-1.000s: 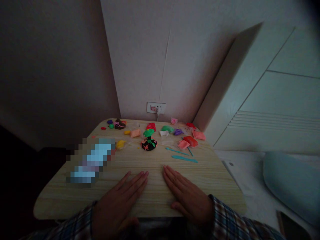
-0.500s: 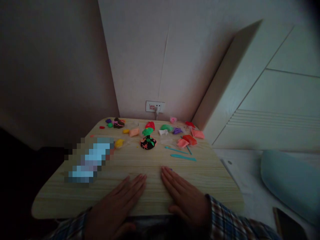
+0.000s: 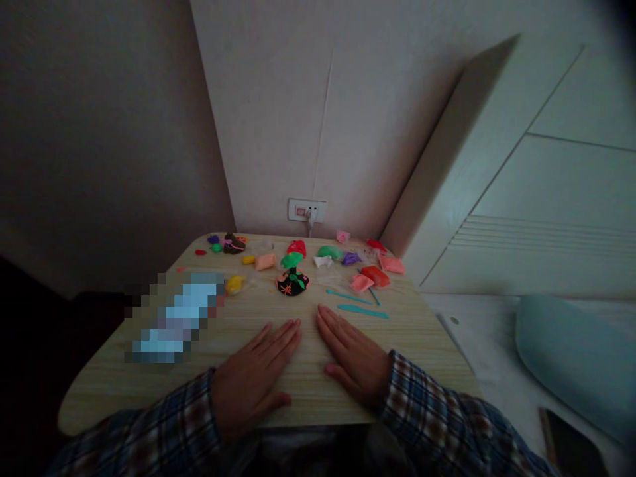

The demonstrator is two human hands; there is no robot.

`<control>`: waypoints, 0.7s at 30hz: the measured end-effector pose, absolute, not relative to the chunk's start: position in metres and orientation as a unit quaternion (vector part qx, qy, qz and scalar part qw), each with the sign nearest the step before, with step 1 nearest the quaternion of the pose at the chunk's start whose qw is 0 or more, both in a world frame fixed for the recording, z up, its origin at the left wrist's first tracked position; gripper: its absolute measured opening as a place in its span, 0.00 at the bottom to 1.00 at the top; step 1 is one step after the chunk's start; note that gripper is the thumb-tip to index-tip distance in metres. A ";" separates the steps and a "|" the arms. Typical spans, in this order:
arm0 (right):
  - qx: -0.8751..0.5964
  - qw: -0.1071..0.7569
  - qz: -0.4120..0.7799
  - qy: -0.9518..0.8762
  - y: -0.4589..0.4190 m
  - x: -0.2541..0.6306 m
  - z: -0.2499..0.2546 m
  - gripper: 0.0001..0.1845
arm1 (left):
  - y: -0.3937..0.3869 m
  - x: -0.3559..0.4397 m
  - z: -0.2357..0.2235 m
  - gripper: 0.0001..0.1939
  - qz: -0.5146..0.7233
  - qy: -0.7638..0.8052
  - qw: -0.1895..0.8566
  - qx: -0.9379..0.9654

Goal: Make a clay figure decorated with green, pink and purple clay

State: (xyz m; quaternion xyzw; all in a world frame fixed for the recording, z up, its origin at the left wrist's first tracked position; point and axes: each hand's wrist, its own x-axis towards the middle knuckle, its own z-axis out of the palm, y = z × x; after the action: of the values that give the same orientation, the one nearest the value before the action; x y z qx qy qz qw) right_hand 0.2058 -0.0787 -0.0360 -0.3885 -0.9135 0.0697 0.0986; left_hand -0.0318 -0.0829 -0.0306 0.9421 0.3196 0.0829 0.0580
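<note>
My left hand (image 3: 256,377) lies palm down on the wooden table (image 3: 233,331), fingers stretched out and thumb apart, with no object showing in it. Opposite it, my right hand (image 3: 354,358) also rests flat, its fingers pointing up and left. Whether anything lies beneath either palm is hidden. Just beyond the right fingertips are a flat turquoise modelling knife (image 3: 364,311) and a thinner turquoise tool (image 3: 348,296). Farther back stands a small clay model with a black base (image 3: 292,285), decorated in pink and green, and a green top (image 3: 293,260).
Several clay packets, including an orange-red one (image 3: 375,275), a peach one (image 3: 265,262) and a purple one (image 3: 352,258), lie along the back. A blurred-out bright rectangular object (image 3: 179,318) occupies the left side. Behind the table is a wall socket (image 3: 307,210) with a plug.
Both hands have slid forward across the table, away from my body, and more of the plaid sleeves shows. A small purple bit beside the right hand is no longer visible.
</note>
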 end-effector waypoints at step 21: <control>-0.444 0.280 0.090 -0.846 -0.045 0.194 -0.025 0.15 | -0.077 -0.046 -0.020 0.13 0.177 0.355 0.061 0.916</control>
State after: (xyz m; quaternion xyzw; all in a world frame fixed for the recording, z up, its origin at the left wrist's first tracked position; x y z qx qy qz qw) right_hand 0.1935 -0.0452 -0.0247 -0.4442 -0.8463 0.0899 0.2798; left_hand -0.0460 -0.0768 -0.0199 0.9157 0.3553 0.1774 0.0607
